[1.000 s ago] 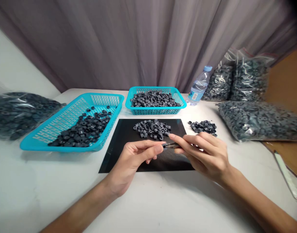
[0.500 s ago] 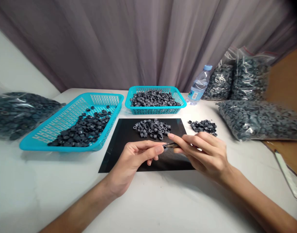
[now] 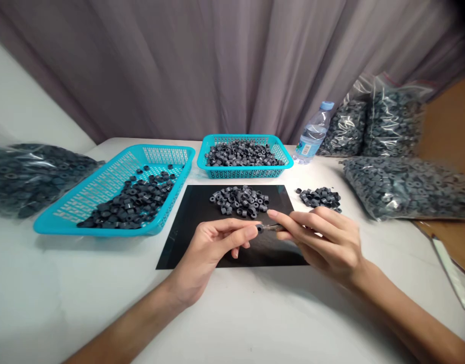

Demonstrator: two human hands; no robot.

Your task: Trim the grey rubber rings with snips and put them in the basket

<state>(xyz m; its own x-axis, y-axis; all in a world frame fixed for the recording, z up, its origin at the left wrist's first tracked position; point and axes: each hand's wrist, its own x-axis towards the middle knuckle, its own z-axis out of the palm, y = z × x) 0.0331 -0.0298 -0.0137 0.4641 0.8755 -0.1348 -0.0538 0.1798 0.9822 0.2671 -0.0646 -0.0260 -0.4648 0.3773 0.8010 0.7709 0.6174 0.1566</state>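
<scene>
My left hand [image 3: 213, 245] and my right hand [image 3: 323, 240] meet over the black mat [image 3: 186, 237]. Between their fingertips is a small dark ring [image 3: 259, 228]. My right hand grips a thin dark tool [image 3: 272, 228] whose tip touches that ring; my left fingertips pinch the ring from the other side. Just beyond the hands a heap of grey rings [image 3: 240, 200] lies on the mat. A smaller heap of rings [image 3: 319, 198] sits on the white table to the right of the mat.
A large turquoise basket [image 3: 84, 199] with dark rings stands at left, a smaller turquoise basket [image 3: 278, 151] full of rings behind the mat. A water bottle [image 3: 311, 135] and clear bags of rings [image 3: 403, 189] are at right, another bag [image 3: 23, 174] at far left.
Both hands stay together at the same spot over the mat with only slight finger shifts. The view has moved a little.
</scene>
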